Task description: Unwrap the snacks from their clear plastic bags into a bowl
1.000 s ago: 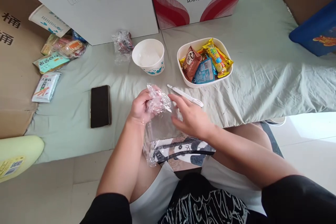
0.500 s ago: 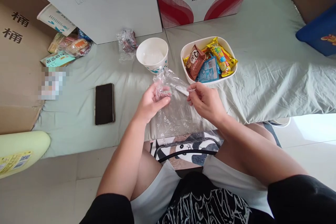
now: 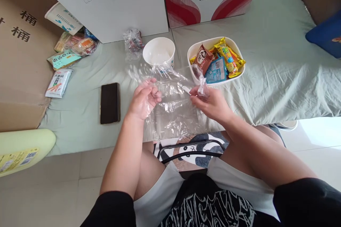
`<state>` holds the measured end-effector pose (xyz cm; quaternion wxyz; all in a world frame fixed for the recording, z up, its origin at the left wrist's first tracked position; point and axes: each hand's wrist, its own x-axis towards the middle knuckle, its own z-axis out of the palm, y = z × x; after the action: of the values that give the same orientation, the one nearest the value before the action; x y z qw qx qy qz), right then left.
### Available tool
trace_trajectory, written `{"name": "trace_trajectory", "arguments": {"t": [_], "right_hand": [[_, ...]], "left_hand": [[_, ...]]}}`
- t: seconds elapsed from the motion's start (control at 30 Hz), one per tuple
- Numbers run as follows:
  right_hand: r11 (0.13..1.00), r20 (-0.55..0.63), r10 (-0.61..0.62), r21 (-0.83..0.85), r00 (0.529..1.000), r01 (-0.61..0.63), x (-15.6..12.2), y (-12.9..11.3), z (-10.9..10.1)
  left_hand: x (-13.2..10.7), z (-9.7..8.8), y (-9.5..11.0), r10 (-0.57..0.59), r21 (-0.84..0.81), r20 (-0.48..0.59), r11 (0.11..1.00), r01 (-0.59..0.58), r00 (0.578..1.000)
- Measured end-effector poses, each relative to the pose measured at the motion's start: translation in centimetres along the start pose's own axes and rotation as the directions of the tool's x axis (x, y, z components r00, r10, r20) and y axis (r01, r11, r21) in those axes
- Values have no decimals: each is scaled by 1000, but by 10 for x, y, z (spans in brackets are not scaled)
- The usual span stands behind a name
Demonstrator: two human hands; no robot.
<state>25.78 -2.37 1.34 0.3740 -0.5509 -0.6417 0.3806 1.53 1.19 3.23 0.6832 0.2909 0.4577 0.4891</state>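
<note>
Head view: hands apart; the right hand (image 3: pixel 210 101) pinches a clear plastic bag (image 3: pixel 172 107) spread between both, below a white paper bowl (image 3: pixel 159 50); the left hand (image 3: pixel 146 98) curls at the bag, grip unclear; a white tray (image 3: pixel 226 81) holds brown, blue and yellow packets (image 3: pixel 217 70).

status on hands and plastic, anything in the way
Left hand against clear plastic. Right hand gripping it. Plastic spread between them. Nearby knife shows through.

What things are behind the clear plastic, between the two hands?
Through the clear plastic, part of a slim white tool and the green cloth are visible. The tool's other end is covered at the right hand, so I cannot see it.
</note>
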Motion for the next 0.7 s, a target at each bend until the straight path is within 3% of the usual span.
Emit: {"name": "trace_trajectory", "arguments": {"t": [0.07, 0.13, 0.23, 0.37, 0.43, 0.57, 0.7], "right_hand": [[998, -44, 57, -19, 997, -58, 0, -4, -3], [993, -105, 116, 25, 988, -114, 1, -8, -7], [983, -167, 175, 93, 970, -161, 2, -11, -14], [978, -168, 178, 136, 970, -156, 1, -9, -17], [984, -172, 145, 132, 974, -123, 1, -7, -17], [999, -254, 20, -21, 967, -26, 2, -4, -16], [999, -308, 27, -20, 951, -35, 1, -4, -16]], "left_hand": [[1, -5, 2, -102, 125, 44, 988, 96, 994], [1, -9, 4, -89, 183, 22, 980, 83, 996], [2, -13, 8, 49, 122, -16, 991, -46, 999], [4, -12, 10, 228, -30, -88, 972, -232, 970], [5, -12, 8, 193, -25, -92, 980, -196, 977], [7, -13, -1, -22, 227, -35, 974, 30, 999], [7, -17, -2, 124, 262, -88, 960, -97, 988]]}}
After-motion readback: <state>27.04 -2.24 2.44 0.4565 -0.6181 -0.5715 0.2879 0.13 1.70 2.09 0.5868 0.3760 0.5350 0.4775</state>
